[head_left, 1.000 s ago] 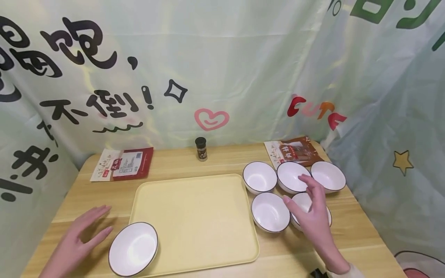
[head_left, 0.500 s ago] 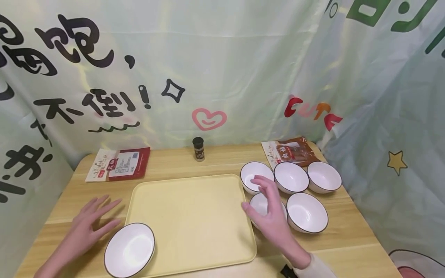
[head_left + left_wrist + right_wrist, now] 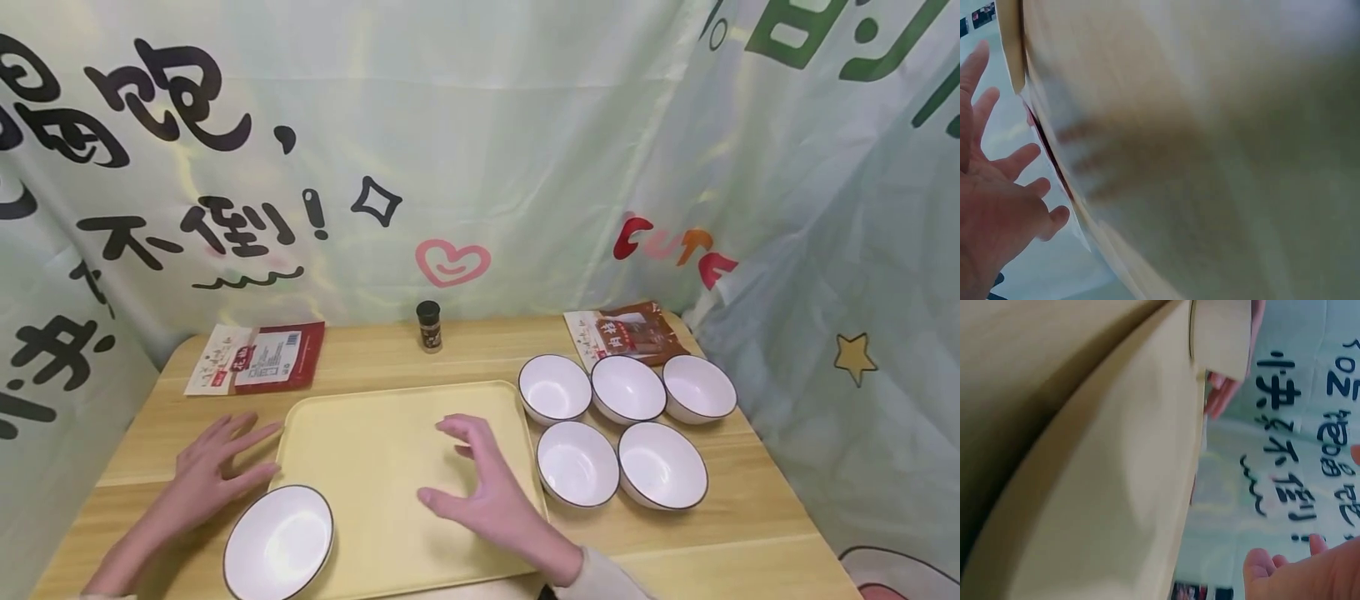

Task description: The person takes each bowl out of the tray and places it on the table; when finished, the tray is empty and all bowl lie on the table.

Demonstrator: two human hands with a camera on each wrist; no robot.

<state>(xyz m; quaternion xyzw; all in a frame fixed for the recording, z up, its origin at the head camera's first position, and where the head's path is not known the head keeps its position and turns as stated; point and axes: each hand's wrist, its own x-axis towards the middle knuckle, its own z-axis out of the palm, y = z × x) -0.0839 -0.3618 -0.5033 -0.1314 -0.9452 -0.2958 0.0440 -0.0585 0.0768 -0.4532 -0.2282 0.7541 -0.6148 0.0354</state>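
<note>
My left hand hovers at the tray's left edge with fingers spread, and holds nothing. Just below it, a white bowl with a dark rim overlaps the front left corner of the pale yellow tray. Over the tray's right half is my right hand, thumb and fingers apart and nothing between them. In the left wrist view the left hand shows extended fingers beside the wooden table. The right wrist view has part of the right hand above the tray, with the bowl beyond.
Several more white bowls stand in two rows right of the tray. A brown food packet lies behind them, a red and white packet at the back left. A small black-capped jar stands near the printed curtain.
My right hand has moved left from above the bowls to above the tray. My left hand has shifted a little right, to the tray's edge. The bowls look unmoved.
</note>
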